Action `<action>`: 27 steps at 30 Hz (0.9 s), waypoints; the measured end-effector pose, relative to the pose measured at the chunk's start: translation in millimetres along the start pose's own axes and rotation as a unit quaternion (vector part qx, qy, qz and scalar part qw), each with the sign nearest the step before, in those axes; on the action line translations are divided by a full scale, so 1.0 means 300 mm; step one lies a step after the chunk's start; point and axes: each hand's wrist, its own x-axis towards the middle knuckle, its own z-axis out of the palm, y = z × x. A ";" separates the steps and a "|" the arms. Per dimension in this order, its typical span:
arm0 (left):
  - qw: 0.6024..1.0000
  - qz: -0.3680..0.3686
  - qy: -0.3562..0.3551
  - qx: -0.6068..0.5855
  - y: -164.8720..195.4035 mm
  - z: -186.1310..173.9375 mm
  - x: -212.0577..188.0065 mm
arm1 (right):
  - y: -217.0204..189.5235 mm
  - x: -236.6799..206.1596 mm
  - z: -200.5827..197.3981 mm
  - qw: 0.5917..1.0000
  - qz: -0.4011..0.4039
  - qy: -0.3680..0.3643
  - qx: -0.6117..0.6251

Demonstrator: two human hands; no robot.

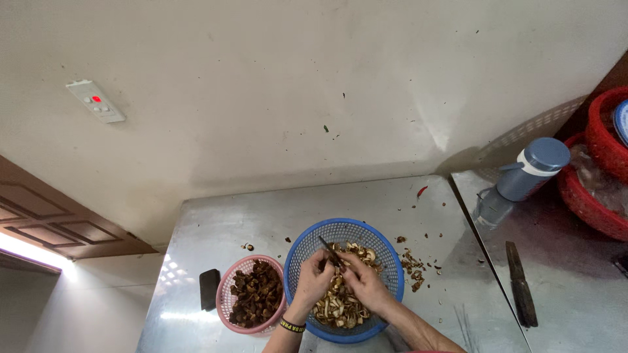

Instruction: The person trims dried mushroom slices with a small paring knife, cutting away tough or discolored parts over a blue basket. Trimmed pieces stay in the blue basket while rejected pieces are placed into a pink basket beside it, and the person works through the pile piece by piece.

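— What are we holding over the blue basket (301, 252)?

— We are gripping a small dark knife (326, 248) in our left hand (313, 278), fingers closed around it, its tip pointing up and away. Our right hand (365, 282) is pinching a pale mushroom piece (339, 267) just beside the blade, fingers curled shut on it. Both hands are hovering above the basket, which is sitting at the near edge of the steel table (261, 209).

— And what is lying in it?

— Pale sliced mushroom pieces (333, 308) are filling its bottom. Just to the left, touching it, a pink basket (226, 287) is holding dark brown mushrooms (256, 294).

— Anything else around us?

— Brown trimmings (413, 265) are lying scattered to the right of the blue basket. Farther right, a large knife (521, 284) is resting flat, a grey-blue flask (520, 180) is standing behind it, and red baskets (598, 189) are sitting at the far edge.
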 end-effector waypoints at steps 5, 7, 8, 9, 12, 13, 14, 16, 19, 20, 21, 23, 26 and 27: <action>0.999 -0.017 -0.002 -0.049 -0.026 -0.030 0.010 | 0.039 0.046 -0.075 0.980 0.150 0.050 0.122; 0.998 -0.007 0.005 -0.057 -0.028 -0.044 0.010 | 0.042 0.045 -0.103 0.979 0.163 0.070 0.103; 0.998 -0.002 0.007 -0.059 -0.026 -0.049 0.010 | 0.045 0.042 -0.110 0.982 0.157 0.076 0.070; 0.999 -0.003 0.013 -0.035 -0.019 -0.050 0.006 | 0.052 0.034 -0.109 0.984 0.151 0.082 0.037; 0.998 -0.009 0.022 0.053 0.013 -0.044 0.000 | 0.050 -0.008 -0.081 0.998 0.060 0.011 0.020; 0.995 -0.011 0.017 0.097 0.025 -0.041 -0.003 | 0.044 -0.024 -0.068 0.998 0.049 -0.009 -0.038; 0.990 -0.011 0.012 0.141 0.037 -0.038 -0.001 | 0.036 -0.032 -0.058 0.994 0.038 -0.028 -0.096; 0.990 0.008 -0.009 0.138 0.056 -0.035 -0.002 | 0.013 -0.046 -0.055 0.989 0.001 -0.056 -0.137; 0.995 -0.010 -0.030 0.092 0.064 -0.041 -0.009 | -0.014 -0.049 -0.052 0.985 -0.115 -0.068 -0.108; 0.997 -0.025 -0.035 0.069 0.060 -0.044 -0.010 | -0.017 -0.046 -0.050 0.975 -0.181 -0.059 -0.112; 0.997 -0.026 -0.036 0.067 0.051 -0.047 -0.015 | -0.015 -0.047 -0.046 0.962 -0.245 -0.049 -0.113; 0.997 -0.028 -0.040 0.060 0.025 -0.049 -0.014 | -0.003 -0.035 -0.037 0.989 -0.112 -0.050 -0.084; 0.998 0.037 -0.044 0.028 -0.020 -0.045 -0.003 | 0.026 -0.003 -0.037 0.997 0.030 -0.063 0.036; 0.999 0.016 -0.046 -0.006 -0.032 -0.043 -0.001 | 0.034 0.012 -0.042 0.991 0.068 -0.071 0.088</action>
